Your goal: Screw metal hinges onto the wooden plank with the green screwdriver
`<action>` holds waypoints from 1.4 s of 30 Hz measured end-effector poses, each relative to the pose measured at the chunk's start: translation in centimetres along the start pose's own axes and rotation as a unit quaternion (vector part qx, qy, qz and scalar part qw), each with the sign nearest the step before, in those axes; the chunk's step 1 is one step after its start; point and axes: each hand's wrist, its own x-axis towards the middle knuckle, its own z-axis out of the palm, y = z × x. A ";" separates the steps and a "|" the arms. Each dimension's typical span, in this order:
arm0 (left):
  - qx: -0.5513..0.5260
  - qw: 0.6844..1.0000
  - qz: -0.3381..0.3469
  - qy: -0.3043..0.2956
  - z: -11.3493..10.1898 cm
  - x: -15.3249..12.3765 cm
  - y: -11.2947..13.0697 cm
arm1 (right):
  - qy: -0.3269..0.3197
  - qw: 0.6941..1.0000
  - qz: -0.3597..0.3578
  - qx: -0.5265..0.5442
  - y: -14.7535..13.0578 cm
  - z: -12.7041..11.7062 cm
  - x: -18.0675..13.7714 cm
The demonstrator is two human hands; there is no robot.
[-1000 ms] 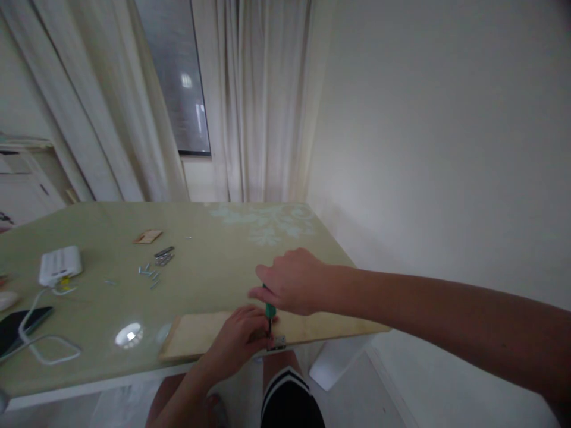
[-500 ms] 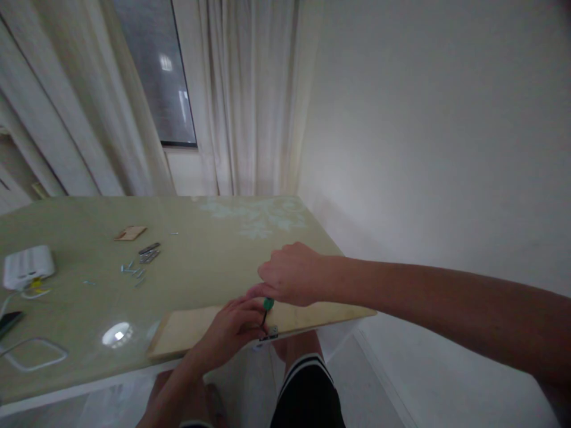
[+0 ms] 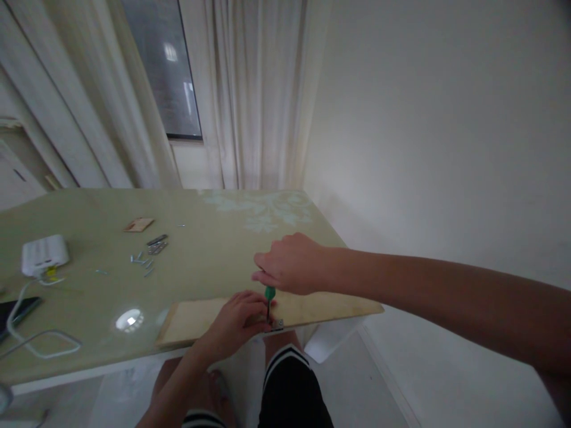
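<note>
My right hand (image 3: 292, 263) is closed over the top of a green-handled screwdriver (image 3: 269, 295) that stands upright. Its tip meets a small metal hinge (image 3: 277, 324) at the near edge of a pale wooden board (image 3: 196, 317). My left hand (image 3: 238, 322) lies on the board beside the shaft, fingers curled against the hinge and the screwdriver's tip. The board rests along the front edge of a pale green table (image 3: 214, 249).
Several loose screws (image 3: 141, 261) and small metal hinges (image 3: 157, 244) lie at mid table, with a small wooden piece (image 3: 139, 224) behind them. A white power bank (image 3: 43, 254), white cable (image 3: 40, 345) and dark phone (image 3: 15, 310) sit left. Curtains, window and a bare wall stand behind.
The view has swung a little, to the right and then partly back. Both hands stay on the screwdriver and hinge; my right hand has shifted slightly on the handle.
</note>
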 end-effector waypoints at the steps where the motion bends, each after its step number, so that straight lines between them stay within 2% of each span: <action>1: -0.002 1.000 0.006 -0.005 0.0 0.0 -0.1 | 0.002 0.999 -0.037 0.005 0.1 0.0 0.0; 4: -0.004 1.000 -0.005 -0.007 0.1 -0.1 -0.5 | -0.002 0.987 -0.162 0.026 -0.1 -0.4 -0.6; 6: -0.003 1.000 -0.005 0.000 0.3 -0.1 -0.7 | -0.007 0.983 -0.178 0.035 -0.5 -0.7 -1.0; 7: -0.004 1.000 0.002 -0.001 0.3 0.0 -0.8 | -0.008 0.987 -0.155 0.038 -0.6 -0.8 -1.2; 11: -0.007 0.999 0.029 -0.025 0.0 0.3 -0.6 | -0.025 0.999 0.018 0.023 -0.6 -0.5 -1.1; 13: 0.002 0.999 0.028 -0.024 0.0 0.4 -0.4 | -0.030 0.998 0.056 0.009 -0.3 -0.1 -0.8; 15: 0.015 1.000 0.014 -0.012 0.1 0.4 -0.4 | -0.012 1.000 0.022 0.005 0.0 0.1 -0.7; 18: 0.015 1.000 -0.026 0.000 0.5 0.2 -0.4 | 0.015 0.993 -0.120 0.016 -0.1 0.0 -0.8; 20: 0.005 0.999 -0.049 -0.004 0.5 0.2 -0.4 | 0.016 0.984 -0.174 0.020 -0.4 -0.2 -0.7; 21: 0.002 0.999 -0.054 -0.005 0.5 0.2 -0.3 | 0.013 0.987 -0.161 0.021 -0.5 -0.3 -0.7; 25: 0.010 0.999 -0.035 -0.001 0.2 0.3 0.0 | 0.006 1.000 0.018 0.016 -0.6 0.0 0.0; 26: 0.012 0.999 -0.031 -0.001 0.2 0.3 0.0 | 0.011 0.999 0.036 0.015 -0.5 0.2 0.2; 28: 0.009 0.999 -0.035 0.001 0.3 0.2 -0.2 | 0.029 0.999 -0.016 0.019 -0.3 0.5 0.3; 31: -0.039 0.998 -0.056 -0.003 0.7 0.1 -0.8 | 0.043 0.981 -0.186 0.024 -0.4 0.4 0.1; 32: -0.060 0.997 -0.055 -0.014 0.7 0.1 -0.9 | 0.042 0.975 -0.217 0.021 -0.5 0.3 -0.1; 33: -0.073 0.996 -0.050 -0.024 0.8 0.1 -1.0 | 0.041 0.975 -0.216 0.020 -0.6 0.1 -0.2; 34: -0.075 0.996 -0.041 -0.029 0.7 0.1 -1.1 | 0.038 0.982 -0.185 0.022 -0.6 0.0 -0.3; 37: -0.029 0.999 -0.007 -0.018 0.4 0.3 -1.1 | 0.026 0.999 -0.017 0.029 -0.5 0.1 -0.4; 39: -0.004 1.000 0.007 -0.013 0.2 0.4 -1.0 | 0.019 0.998 0.056 0.020 -0.1 0.4 -0.3; 40: 0.002 1.000 0.008 -0.014 0.2 0.4 -1.0 | 0.019 0.998 0.061 0.018 0.1 0.6 -0.4; 42: 0.003 1.000 -0.005 -0.015 0.3 0.3 -1.0 | 0.025 0.999 0.003 0.023 0.3 0.8 -0.7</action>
